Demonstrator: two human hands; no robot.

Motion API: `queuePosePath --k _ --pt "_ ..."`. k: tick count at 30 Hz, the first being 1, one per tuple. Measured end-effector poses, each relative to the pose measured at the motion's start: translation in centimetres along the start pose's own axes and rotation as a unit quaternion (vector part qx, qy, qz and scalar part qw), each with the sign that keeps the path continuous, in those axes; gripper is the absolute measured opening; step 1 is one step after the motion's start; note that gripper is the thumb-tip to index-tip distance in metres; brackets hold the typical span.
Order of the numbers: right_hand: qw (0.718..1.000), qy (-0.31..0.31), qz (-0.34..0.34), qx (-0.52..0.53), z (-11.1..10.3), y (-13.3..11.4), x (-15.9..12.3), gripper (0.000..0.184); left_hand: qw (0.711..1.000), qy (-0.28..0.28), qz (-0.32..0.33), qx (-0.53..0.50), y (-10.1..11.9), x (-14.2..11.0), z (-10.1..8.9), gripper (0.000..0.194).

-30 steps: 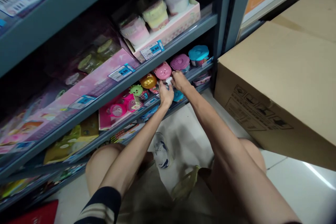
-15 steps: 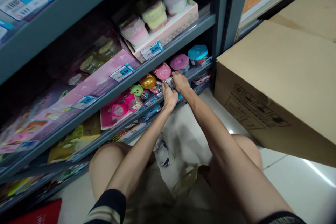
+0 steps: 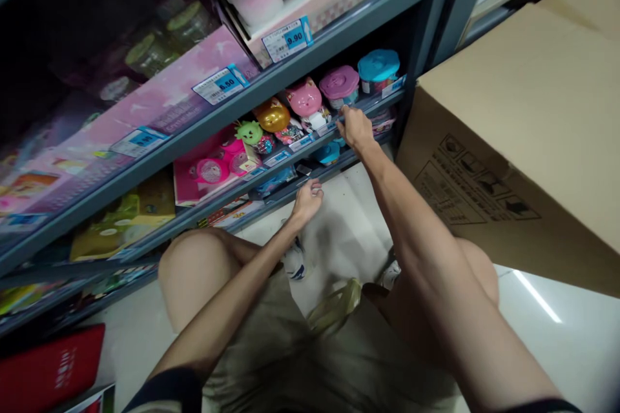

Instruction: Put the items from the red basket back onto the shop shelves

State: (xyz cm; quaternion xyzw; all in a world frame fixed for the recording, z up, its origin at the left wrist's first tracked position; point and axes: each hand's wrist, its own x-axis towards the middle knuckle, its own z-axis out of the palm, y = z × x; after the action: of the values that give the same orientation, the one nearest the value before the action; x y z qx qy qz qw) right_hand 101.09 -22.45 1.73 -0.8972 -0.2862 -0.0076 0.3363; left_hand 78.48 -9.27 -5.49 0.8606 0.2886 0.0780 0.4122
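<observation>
Head view: left hand (image 3: 306,202) curls its released fingers (image 3: 314,186) loosely; right hand (image 3: 357,129) bends its own by the purple-lidded tub (image 3: 340,82), grip unclear.

Lg cardbd box (image 3: 542,97) at R, red item (image 3: 48,368) btm L

Purple lid (image 3: 339,81), bright blue lid (image 3: 378,66)

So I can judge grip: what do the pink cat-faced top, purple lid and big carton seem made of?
Pink cat-faced top: likely hard plastic, glossy, by its bright highlights. Purple lid: probably moulded plastic, duller, with a scalloped edge. Big carton: matte cardboard, apparently; brown, printed sides.
</observation>
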Motion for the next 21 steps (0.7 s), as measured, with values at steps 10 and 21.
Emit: queuePosePath --k 10,21 --pt "0.999 0.024 0.034 0.032 1.1 0.6 2.1 0.030 0.999 0.019 0.031 0.006 0.4 3.6 -3.7 0.052" --pt "0.996 0.010 0.020 0.091 3.1 2.6 5.5 0.046 0.998 0.019 0.054 -0.016 -0.1 -0.2 -5.7 0.042"
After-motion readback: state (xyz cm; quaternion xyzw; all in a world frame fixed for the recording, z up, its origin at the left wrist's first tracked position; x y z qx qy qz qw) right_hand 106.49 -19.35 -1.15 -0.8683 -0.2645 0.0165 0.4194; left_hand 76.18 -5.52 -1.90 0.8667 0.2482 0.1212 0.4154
